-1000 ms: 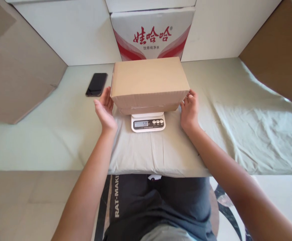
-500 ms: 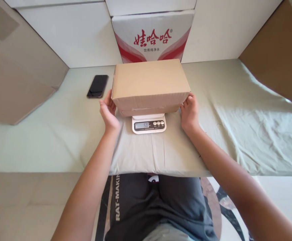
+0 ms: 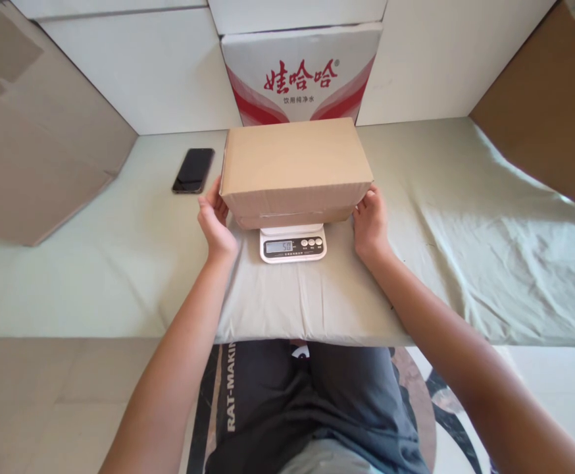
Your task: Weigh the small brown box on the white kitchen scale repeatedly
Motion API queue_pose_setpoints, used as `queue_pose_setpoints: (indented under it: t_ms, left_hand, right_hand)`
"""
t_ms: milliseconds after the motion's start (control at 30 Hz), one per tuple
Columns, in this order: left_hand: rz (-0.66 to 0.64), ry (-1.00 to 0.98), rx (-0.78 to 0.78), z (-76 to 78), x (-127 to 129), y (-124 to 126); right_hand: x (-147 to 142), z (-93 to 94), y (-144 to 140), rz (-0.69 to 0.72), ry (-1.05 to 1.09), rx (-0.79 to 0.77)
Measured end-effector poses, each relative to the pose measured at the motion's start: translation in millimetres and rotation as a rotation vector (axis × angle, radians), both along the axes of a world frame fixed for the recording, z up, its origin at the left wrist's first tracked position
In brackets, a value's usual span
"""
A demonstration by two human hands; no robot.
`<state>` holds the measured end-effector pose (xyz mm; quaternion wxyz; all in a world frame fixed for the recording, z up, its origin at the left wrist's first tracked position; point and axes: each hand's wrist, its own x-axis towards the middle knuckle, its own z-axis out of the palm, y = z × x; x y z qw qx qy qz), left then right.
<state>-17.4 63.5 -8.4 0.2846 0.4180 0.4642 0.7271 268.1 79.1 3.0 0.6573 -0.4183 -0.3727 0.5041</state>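
Note:
A brown cardboard box [image 3: 297,158] rests on a white digital kitchen scale [image 3: 293,257], hiding most of it. Only the scale's front shows, with three round buttons and a display that appears to read 50. My left hand [image 3: 216,224] is at the box's left side, its fingers reaching behind the lower edge and thumb raised. On the opposite side, my right hand [image 3: 370,224] has its fingers curled against the lower right edge. Both hands hold the box between them; some fingertips are hidden behind it.
A black smartphone [image 3: 193,170] lies left of the box on the pale green cloth [image 3: 144,263]. Behind stands a white carton with red lettering [image 3: 300,76]. Large brown cardboard panels flank the surface at left [image 3: 45,131] and right [image 3: 544,99].
Hardly anything differs. My right hand has shifted very slightly to the left; the box, scale and display look the same.

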Motion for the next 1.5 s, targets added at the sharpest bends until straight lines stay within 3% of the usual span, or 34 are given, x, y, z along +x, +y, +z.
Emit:
queue_pose_setpoints:
  t_ms: [200,567,767,1167,1300,1500]
  left_hand:
    - [0.051,-0.004,-0.037,4.0,1,-1]
    - [0.281,-0.028,-0.113,8.4,2,6]
    - [0.254,-0.049,-0.126,9.7,-2,4]
    - [0.251,0.030,0.033,22.3,9,-9]
    - [0.244,0.048,0.015,20.1,9,-8]
    - [0.238,0.030,-0.030,12.6,5,-2]
  right_hand:
    - [1,1.4,1,-0.015,0.004,-0.016]
    - [1,2.3,1,-0.011,-0.031,0.011]
    - [1,-2.0,3,0.004,-0.070,0.017]
    - [0,-1.1,-3,0.066,-0.144,0.128]
    - [-1,2.1,-6,0.086,-0.169,0.193]
    - [-2,8.0,-9,0.082,-0.154,0.156]
